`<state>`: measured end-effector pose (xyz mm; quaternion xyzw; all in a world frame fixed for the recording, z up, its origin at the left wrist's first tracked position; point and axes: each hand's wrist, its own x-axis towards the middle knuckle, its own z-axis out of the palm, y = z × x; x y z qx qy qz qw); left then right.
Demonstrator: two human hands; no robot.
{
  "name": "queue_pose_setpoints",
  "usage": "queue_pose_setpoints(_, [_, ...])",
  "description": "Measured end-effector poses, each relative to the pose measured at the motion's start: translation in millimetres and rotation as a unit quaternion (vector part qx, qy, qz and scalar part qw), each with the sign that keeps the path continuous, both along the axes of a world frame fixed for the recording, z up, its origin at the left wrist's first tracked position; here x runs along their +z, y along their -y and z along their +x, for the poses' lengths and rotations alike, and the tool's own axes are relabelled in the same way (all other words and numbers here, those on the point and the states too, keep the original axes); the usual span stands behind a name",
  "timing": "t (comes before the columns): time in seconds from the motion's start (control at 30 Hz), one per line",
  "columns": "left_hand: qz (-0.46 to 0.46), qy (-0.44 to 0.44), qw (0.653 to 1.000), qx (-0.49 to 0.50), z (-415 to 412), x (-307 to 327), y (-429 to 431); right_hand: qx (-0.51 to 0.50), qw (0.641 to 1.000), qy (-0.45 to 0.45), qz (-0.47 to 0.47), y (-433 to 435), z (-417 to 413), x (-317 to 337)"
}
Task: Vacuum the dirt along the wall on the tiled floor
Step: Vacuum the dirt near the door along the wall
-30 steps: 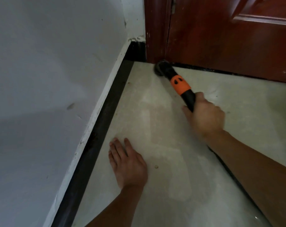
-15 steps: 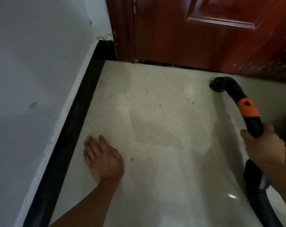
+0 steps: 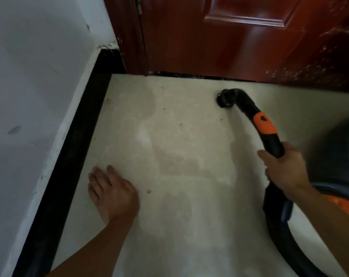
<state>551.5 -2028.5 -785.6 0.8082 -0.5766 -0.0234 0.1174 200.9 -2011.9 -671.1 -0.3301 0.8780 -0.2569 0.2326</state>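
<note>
1. Right now the right hand (image 3: 283, 168) is wrapped round the black wand (image 3: 273, 144) just below its orange collar (image 3: 264, 124). The nozzle (image 3: 224, 99) sits on the tiled floor (image 3: 189, 216) near the door (image 3: 229, 37), well apart from the wall (image 3: 29, 96).
2. The left hand (image 3: 111, 194) lies palm down with straight fingers on the floor, just beside the black skirting (image 3: 69, 156). It holds nothing and seems to act as a prop.
3. The dirt shows as small brown specks. One (image 3: 148, 190) lies just beside the left hand, two (image 3: 164, 108) are in mid-floor, one (image 3: 107, 100) is near the skirting at the far corner, and one (image 3: 221, 119) is close to the nozzle.
4. To do this step well, I would keep the nozzle mouth flat against the tile and draw it slowly left to the skirting. Then I would run it along the joint between floor and skirting, so crumbs are lifted and not flicked aside.
5. The left hand sits in that path. It would likely need to lift or shift before the nozzle gets there, and the speck beside it should be taken too.
6. The hose (image 3: 279, 226) trails behind the right hand. Leaving it slack should stop it tugging the nozzle off the tile.
7. The only container is the vacuum body (image 3: 345, 204) at the right edge, grey and orange and partly out of view. What it holds cannot be seen.
</note>
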Motion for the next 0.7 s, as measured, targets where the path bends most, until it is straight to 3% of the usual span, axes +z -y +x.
queue_pose_setpoints(0.1, [0.003, -0.001, 1.0, -0.001, -1, 0, 1, 0.027, 0.999, 0.019, -0.021, 36, 11, 4])
queue_pose_setpoints(0.27, [0.008, 0.002, 1.0, -0.002, 4, 0, 1, 0.177, 0.984, 0.014, 0.002, 36, 61, -2])
queue_pose_setpoints(0.47, [0.014, -0.012, 1.0, -0.001, 0, 5, 4, 0.047, 0.998, -0.029, 0.006, -61, 19, 2])
queue_pose_setpoints(0.7, [-0.001, -0.015, 1.0, -0.013, 1, 4, 2, 0.086, 0.996, 0.006, 0.029, -164, 29, 0])
